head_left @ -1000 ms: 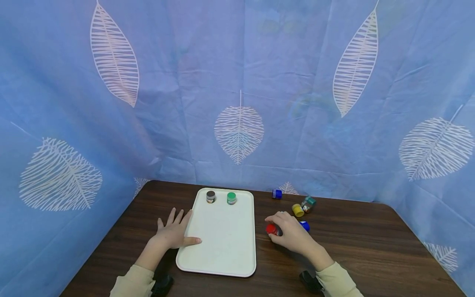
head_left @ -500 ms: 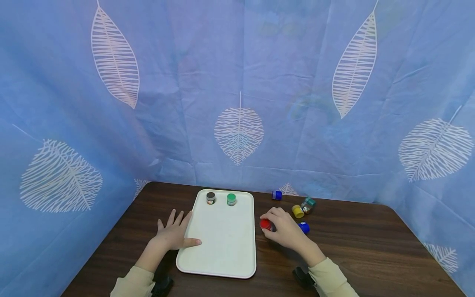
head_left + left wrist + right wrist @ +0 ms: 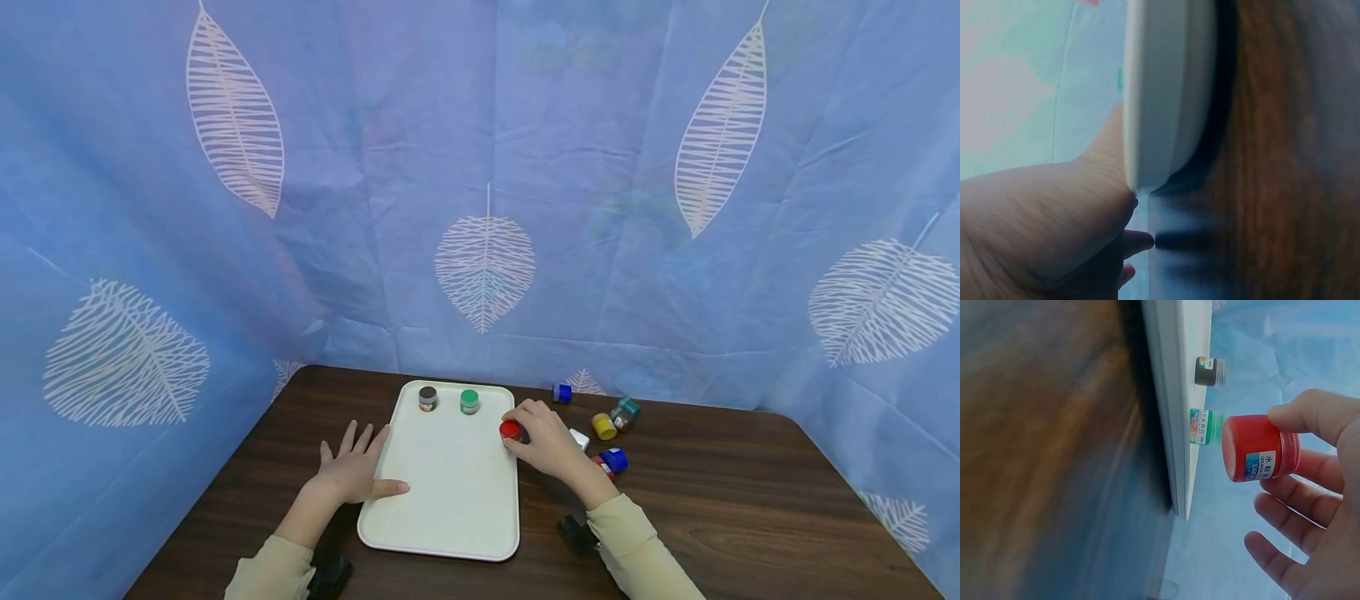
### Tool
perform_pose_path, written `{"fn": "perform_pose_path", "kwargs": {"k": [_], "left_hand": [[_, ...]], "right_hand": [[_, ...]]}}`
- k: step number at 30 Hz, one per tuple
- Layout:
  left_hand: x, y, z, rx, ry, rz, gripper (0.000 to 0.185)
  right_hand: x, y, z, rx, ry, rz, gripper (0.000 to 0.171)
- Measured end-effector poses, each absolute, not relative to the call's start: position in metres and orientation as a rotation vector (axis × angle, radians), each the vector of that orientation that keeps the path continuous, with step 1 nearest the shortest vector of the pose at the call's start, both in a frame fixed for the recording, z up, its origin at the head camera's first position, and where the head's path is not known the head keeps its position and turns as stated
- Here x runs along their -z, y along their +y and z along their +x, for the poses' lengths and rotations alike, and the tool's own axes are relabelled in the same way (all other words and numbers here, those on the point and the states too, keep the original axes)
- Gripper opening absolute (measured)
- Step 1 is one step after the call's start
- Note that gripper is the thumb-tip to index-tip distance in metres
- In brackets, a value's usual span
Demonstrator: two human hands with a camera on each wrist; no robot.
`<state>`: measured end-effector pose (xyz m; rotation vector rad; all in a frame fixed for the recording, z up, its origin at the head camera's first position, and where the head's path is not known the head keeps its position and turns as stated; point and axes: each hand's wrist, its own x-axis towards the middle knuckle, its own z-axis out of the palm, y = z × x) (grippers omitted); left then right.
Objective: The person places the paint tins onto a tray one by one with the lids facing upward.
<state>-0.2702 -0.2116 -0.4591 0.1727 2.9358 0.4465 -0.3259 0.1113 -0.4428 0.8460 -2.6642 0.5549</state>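
Note:
A small red paint jar (image 3: 1254,447) is pinched between the thumb and fingers of my right hand (image 3: 551,442). In the head view its red lid overlaps the right edge of the white tray (image 3: 450,487); the right wrist view has it lifted beside the rim. My left hand (image 3: 348,477) rests along the tray's left edge, fingers spread and thumb lying over the rim. Toward the tray's far end stand a dark-lidded paint jar (image 3: 427,398) and a green-lidded paint jar (image 3: 469,402), both upright.
Right of the tray lie a yellow jar (image 3: 603,427), a teal-lidded jar (image 3: 625,412), a blue jar (image 3: 615,459) and another blue one (image 3: 562,392) further back. A white piece (image 3: 579,439) and a red jar (image 3: 603,467) show partly behind my right arm. A blue curtain (image 3: 480,167) hangs behind the table.
My right hand has carried the red paint jar left from the table to the tray's right edge, uncovering the white piece and another red jar. My left hand has stayed in place.

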Motion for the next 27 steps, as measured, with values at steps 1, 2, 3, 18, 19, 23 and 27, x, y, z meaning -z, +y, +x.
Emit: {"fn": "perform_pose_path", "kwargs": {"k": [1,2,3,18,19,23,27], "left_hand": [[0.459,-0.212,-0.27,-0.449,2.937,0.174,0.109],[0.458,-0.212,-0.27,-0.451,2.938,0.176,0.109],[0.458,-0.211,-0.27,-0.451,2.939,0.178,0.109],[0.459,-0.212,-0.27,-0.447,2.937,0.179,0.109],[0.459,-0.212,-0.27,-0.446,2.938,0.18,0.109],[0.46,-0.212,-0.27,-0.445,2.94,0.179,0.109],[0.459,-0.212,-0.27,-0.444,2.942,0.174,0.109]], "right_hand": [[0.442,0.109,-0.328,-0.557,-2.665,0.841,0.029],[0.441,0.107,-0.33,-0.557,-2.667,0.836,0.029],[0.439,0.105,-0.332,-0.557,-2.675,0.829,0.029],[0.446,0.087,-0.369,-0.401,-2.799,0.673,0.03],[0.447,0.087,-0.371,-0.402,-2.809,0.666,0.03],[0.45,0.086,-0.379,-0.385,-2.847,0.656,0.031],[0.453,0.085,-0.387,-0.379,-2.889,0.626,0.032]]}}
